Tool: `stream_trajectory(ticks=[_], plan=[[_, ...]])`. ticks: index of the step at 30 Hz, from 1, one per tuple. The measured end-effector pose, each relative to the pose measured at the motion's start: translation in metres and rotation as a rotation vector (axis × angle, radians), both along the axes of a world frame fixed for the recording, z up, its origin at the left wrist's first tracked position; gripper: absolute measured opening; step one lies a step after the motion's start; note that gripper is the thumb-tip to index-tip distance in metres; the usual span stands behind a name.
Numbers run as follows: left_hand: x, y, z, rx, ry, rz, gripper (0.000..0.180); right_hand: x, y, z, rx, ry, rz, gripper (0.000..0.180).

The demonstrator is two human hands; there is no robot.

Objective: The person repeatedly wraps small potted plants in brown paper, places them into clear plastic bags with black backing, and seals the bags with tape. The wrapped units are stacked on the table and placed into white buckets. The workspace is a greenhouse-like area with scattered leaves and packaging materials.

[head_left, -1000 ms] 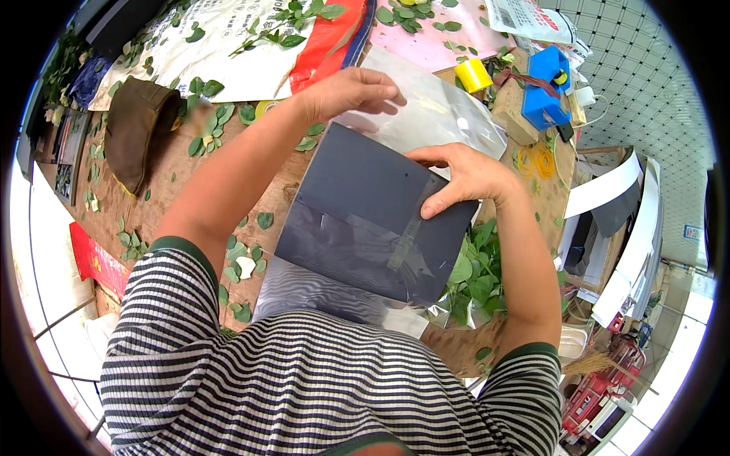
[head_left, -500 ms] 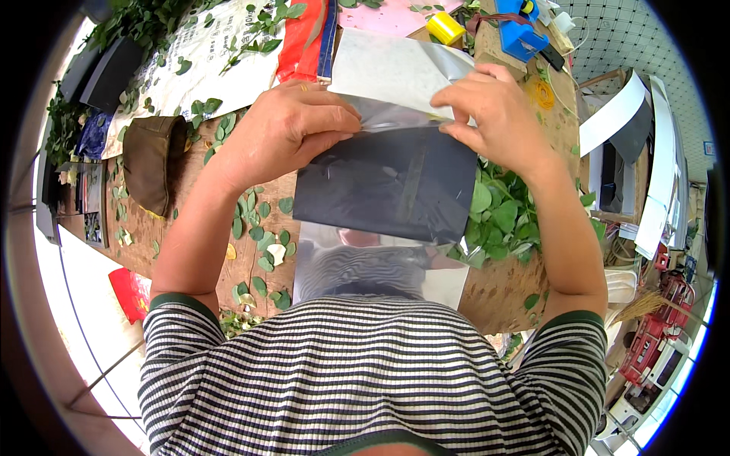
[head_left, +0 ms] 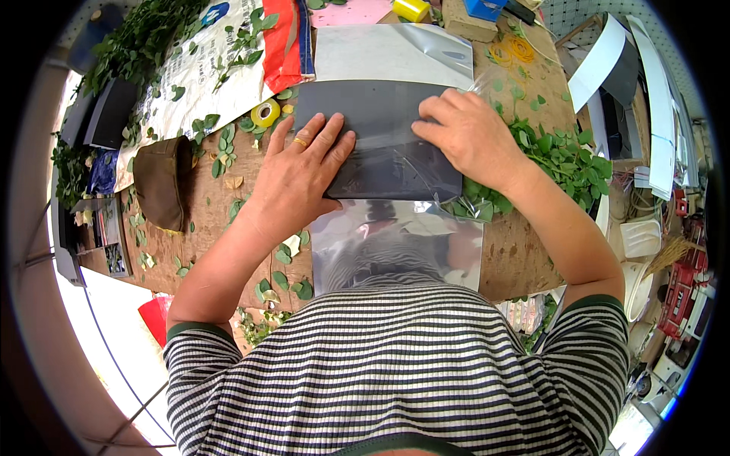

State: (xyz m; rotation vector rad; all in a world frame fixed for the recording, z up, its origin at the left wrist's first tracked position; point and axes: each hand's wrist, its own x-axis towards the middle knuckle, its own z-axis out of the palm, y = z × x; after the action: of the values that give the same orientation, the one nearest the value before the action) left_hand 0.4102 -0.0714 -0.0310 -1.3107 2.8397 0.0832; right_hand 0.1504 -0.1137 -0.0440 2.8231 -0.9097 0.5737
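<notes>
A black rectangular panel (head_left: 388,144) with a glossy clear film over it lies flat on the wooden table in front of me. My left hand (head_left: 300,171) rests on its left side, fingers spread and palm down. On the right side of the panel, the fingers of my right hand (head_left: 468,137) are bent and pressed together against its surface. Whatever they pinch is hidden. A shiny film sheet (head_left: 395,235) extends from under the panel toward my body. Beyond the panel's far edge lies a pale silvery sheet (head_left: 372,57).
Leafy green stems (head_left: 566,163) lie to the right, near yellow rubber bands (head_left: 511,50). To the left are a yellow tape roll (head_left: 265,113), a brown cloth piece (head_left: 161,186) and scattered leaves. A white sack (head_left: 201,76) and a blue tape dispenser (head_left: 485,7) sit farther back.
Both hands have come off the film at the panel's far edge. The left now lies flat on the panel; the right is curled at its right side. A yellow tape roll shows at left.
</notes>
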Motion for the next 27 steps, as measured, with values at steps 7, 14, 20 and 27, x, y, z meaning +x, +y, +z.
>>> stream_trajectory(ticks=[7, 14, 20, 27], plan=[[0.0, -0.003, 0.0, 0.052, 0.1, 0.007, 0.091, -0.089, 0.035, 0.011, 0.157, 0.007, -0.077, 0.014], [0.014, -0.012, 0.014, 0.221, 0.191, -0.007, 0.076, -0.121, -0.103, 0.045, 0.726, -0.646, -0.38, 0.02], [0.01, -0.021, 0.014, 0.276, 0.194, 0.009, 0.069, -0.159, -0.308, -0.041, 0.314, -0.604, -0.916, 0.046], [0.017, -0.02, 0.007, 0.341, 0.224, 0.066, 0.072, -0.137, -0.35, -0.022, 0.905, -1.004, -1.037, 0.03]])
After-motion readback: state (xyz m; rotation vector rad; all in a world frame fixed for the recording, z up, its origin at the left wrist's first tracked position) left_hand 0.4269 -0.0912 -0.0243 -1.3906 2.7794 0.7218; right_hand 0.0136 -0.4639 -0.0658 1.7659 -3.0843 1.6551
